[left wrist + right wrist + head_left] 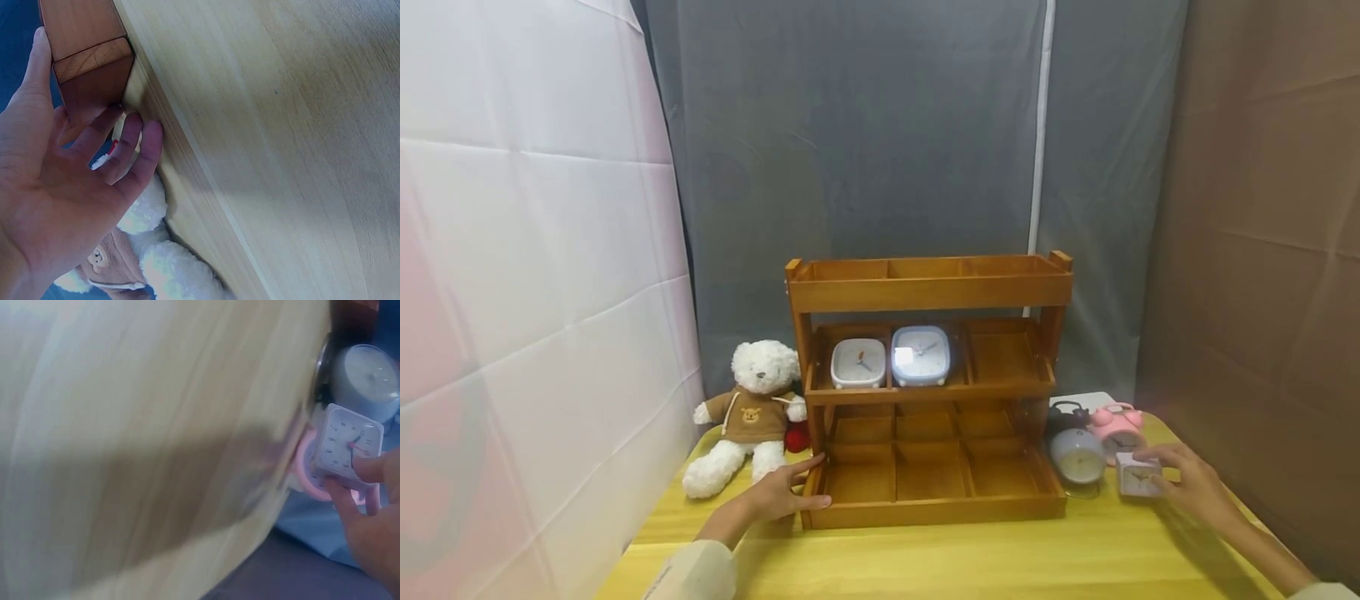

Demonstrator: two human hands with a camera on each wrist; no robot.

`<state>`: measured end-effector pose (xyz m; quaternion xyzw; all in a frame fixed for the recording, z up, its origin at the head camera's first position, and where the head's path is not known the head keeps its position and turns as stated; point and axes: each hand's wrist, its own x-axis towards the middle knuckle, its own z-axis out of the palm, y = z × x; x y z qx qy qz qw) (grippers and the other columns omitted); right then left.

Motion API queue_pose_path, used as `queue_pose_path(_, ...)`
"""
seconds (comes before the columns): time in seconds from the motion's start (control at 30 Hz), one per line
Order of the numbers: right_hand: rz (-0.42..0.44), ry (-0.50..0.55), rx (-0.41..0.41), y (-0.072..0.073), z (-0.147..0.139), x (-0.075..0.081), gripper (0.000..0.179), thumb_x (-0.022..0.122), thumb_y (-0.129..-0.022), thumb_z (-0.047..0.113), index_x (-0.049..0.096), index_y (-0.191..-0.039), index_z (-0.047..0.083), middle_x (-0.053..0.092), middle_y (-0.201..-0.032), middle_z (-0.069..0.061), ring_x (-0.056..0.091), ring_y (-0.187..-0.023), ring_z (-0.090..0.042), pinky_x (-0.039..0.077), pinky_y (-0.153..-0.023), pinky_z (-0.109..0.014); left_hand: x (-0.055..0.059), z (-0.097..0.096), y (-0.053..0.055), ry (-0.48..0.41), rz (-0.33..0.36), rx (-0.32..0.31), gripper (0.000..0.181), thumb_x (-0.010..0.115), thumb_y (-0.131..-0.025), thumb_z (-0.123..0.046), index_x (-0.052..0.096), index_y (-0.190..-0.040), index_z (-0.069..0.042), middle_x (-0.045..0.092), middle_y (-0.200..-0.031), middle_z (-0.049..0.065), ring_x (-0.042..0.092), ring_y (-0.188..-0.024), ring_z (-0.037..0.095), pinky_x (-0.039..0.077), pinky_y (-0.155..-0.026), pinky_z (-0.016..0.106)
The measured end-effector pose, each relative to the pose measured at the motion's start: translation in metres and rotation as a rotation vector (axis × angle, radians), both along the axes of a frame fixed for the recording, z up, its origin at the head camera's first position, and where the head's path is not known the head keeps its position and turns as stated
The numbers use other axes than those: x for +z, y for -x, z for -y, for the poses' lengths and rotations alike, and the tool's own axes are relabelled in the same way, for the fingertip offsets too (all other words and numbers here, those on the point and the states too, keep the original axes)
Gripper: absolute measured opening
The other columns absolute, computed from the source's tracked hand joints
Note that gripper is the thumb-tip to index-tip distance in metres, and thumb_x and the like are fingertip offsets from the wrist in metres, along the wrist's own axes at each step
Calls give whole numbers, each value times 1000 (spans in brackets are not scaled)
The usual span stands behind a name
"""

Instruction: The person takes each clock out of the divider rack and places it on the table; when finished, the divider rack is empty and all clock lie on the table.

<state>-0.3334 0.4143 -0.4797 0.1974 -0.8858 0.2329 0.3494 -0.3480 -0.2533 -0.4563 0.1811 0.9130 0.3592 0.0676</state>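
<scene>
A wooden tiered shelf point(931, 510) stands on the yellow table. My left hand point(775, 493) rests at its lower left front corner, thumb straight along the wood and the other fingers loosely bent, as the left wrist view shows. At the right, my right hand point(1197, 483) pinches a small square pale alarm clock point(1137, 476) between thumb and fingers. Its numbered dial point(350, 440) shows in the right wrist view. Two clocks sit in the middle tier: a white clock point(858, 364) at left and a light blue clock point(921, 356) beside it.
A grey round clock point(1078, 457), a pink twin-bell alarm clock point(1117, 427) and a black clock point(1066, 412) stand right of the shelf. To its left sits a white teddy bear point(756, 417) in a brown hoodie, near a red object point(797, 437). Curtains surround the table.
</scene>
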Motion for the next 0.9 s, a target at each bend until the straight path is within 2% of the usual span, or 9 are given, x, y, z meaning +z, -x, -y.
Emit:
queue_pose_path(0.27, 73, 40, 0, 7, 3, -13, 42, 81, -68, -18, 77, -101, 7, 68, -108, -20, 53, -98, 6, 62, -66, -39, -2, 0, -2, -4, -14, -27, 88, 82, -91, -38, 39, -159, -2, 47, -146, 41, 53, -129, 57, 49, -102, 62)
queue_pose_path(0.37, 43, 37, -14, 11, 1, -16, 40, 81, -68, -17, 78, -99, 8, 70, -106, -19, 55, -98, 4, 58, -70, -25, 0, 1, -3, -6, -16, -29, 87, 82, -91, -37, 39, -159, -2, 48, -145, 41, 53, -129, 58, 50, -101, 62)
queue_pose_path(0.47, 13, 41, -18, 13, -1, -18, 40, 79, -68, -19, 78, -97, 8, 71, -103, -18, 54, -98, 7, 45, -76, -8, 1, 0, -5, -6, -12, -24, 87, 82, -91, -36, 39, -159, -2, 49, -144, 41, 53, -130, 57, 49, -102, 63)
queue_pose_path(0.57, 21, 57, -16, 14, -3, -18, 39, 79, -69, -19, 78, -96, 9, 72, -104, -19, 51, -100, 11, 41, -77, -2, 2, -1, -6, -6, -6, -16, 87, 82, -91, -37, 39, -159, -2, 49, -144, 41, 53, -130, 57, 47, -104, 64)
queue_pose_path(0.6, 35, 63, -14, 14, -3, -17, 39, 80, -69, -19, 78, -97, 9, 72, -105, -19, 50, -101, 13, 42, -78, -2, 2, -2, -6, -7, -4, -14, 87, 83, -91, -36, 40, -159, -2, 49, -143, 42, 53, -130, 57, 47, -104, 65)
queue_pose_path(0.73, 75, 57, -31, 13, -1, -10, 33, 86, -73, -10, 77, -99, 7, 71, -111, -24, 66, -104, -13, 58, -80, -22, 1, -2, -6, -8, 3, 0, 88, 83, -90, -37, 40, -159, -3, 50, -143, 42, 53, -130, 56, 46, -104, 65)
queue_pose_path(0.83, 48, 55, -7, 15, 1, -1, 32, 88, -74, -8, 77, -101, 5, 71, -111, -24, 65, -108, -8, 60, -80, -25, 0, -1, -4, -1, -3, 11, 88, 84, -89, -37, 41, -159, -4, 50, -143, 41, 54, -130, 55, 46, -105, 64)
queue_pose_path(0.87, 22, 57, 11, 16, 2, 1, 34, 88, -73, -10, 76, -102, 4, 72, -109, -22, 60, -108, 3, 57, -77, -15, 0, -1, -3, 1, -4, 14, 88, 84, -89, -38, 41, -159, -5, 51, -143, 41, 54, -130, 54, 46, -105, 64)
queue_pose_path(0.9, 7, 64, 31, 17, 3, 4, 34, 87, -72, -11, 76, -102, 2, 71, -108, -23, 55, -107, 12, 57, -76, -15, -1, -1, -3, 4, -5, 14, 88, 84, -89, -38, 41, -159, -5, 50, -143, 40, 55, -130, 54, 46, -105, 64)
